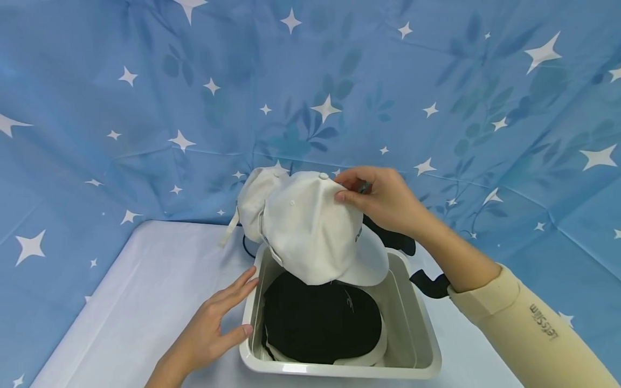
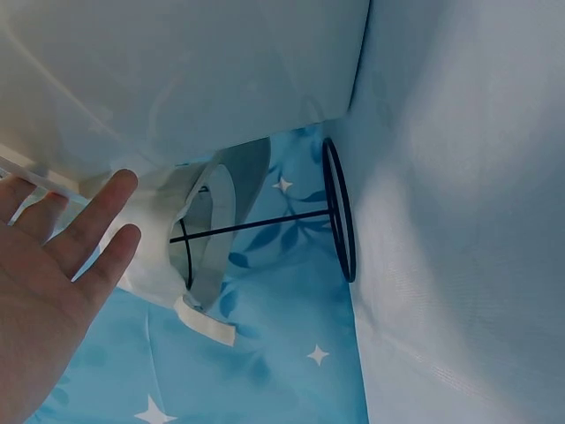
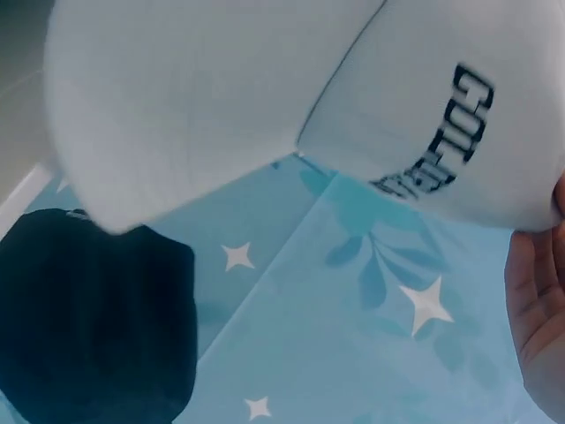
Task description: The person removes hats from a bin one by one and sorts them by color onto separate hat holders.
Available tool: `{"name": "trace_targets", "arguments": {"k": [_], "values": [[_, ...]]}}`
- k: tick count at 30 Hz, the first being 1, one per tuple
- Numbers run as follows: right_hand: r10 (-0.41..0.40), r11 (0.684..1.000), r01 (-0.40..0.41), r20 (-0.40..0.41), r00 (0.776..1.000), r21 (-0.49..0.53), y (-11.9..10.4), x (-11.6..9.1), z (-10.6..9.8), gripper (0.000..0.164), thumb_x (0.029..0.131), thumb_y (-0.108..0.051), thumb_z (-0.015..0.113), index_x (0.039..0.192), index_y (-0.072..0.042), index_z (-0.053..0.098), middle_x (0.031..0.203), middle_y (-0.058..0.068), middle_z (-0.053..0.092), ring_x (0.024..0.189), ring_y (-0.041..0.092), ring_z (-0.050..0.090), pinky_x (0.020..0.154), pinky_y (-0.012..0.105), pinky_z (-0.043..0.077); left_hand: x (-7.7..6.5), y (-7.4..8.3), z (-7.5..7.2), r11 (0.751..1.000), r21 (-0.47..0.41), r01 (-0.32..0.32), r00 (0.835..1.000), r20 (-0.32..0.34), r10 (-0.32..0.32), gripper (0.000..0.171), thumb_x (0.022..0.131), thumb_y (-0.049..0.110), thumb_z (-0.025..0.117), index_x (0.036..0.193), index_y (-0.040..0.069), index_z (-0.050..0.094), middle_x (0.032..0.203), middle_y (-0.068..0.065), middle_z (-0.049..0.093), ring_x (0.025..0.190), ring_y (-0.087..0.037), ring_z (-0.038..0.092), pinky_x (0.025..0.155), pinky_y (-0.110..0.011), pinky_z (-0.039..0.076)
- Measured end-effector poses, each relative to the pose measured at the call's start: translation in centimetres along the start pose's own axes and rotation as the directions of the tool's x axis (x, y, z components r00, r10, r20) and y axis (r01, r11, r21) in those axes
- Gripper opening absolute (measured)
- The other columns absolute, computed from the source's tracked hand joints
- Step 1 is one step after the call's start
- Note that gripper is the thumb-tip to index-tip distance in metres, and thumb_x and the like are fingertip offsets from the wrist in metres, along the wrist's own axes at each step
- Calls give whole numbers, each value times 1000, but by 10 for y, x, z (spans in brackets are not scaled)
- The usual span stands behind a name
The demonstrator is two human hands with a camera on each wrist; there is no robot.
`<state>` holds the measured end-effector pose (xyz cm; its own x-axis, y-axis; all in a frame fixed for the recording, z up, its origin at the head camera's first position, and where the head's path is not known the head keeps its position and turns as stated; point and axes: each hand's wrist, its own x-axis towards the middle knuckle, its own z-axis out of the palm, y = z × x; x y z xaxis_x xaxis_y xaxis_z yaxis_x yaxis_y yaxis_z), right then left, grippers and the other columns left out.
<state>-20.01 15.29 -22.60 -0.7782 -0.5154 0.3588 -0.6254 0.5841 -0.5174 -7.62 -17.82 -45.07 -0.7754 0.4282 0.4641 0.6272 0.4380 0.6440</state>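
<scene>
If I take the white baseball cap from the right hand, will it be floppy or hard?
The white baseball cap is probably light, since the right hand just pinches it near the top. Its crown will likely squish a bit, because a soft crease runs down it. Its brim may feel stiffer: it juts out smoothly.

White cap [image 1: 308,229], dark front lettering, brim rightward, over pale bin [image 1: 383,371]

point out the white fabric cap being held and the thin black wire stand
White fabric cap being held [image 1: 310,231], head view: side of the crown
Thin black wire stand [image 2: 256,224], left wrist view: the rod
</scene>
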Motion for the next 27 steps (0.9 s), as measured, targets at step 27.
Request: {"name": "trace_targets", "arguments": {"k": [27], "values": [[-166, 951, 75, -292, 942, -300, -6, 52, 13, 21, 97, -3, 72, 116, -9, 80, 103, 8, 76, 82, 24, 64, 65, 42, 46, 0, 0, -1, 999, -33, -2, 1000, 5, 2, 71, 93, 13, 73, 159, 9, 46, 169, -10, 34, 151, -23, 40, 115, -31, 40]]}}
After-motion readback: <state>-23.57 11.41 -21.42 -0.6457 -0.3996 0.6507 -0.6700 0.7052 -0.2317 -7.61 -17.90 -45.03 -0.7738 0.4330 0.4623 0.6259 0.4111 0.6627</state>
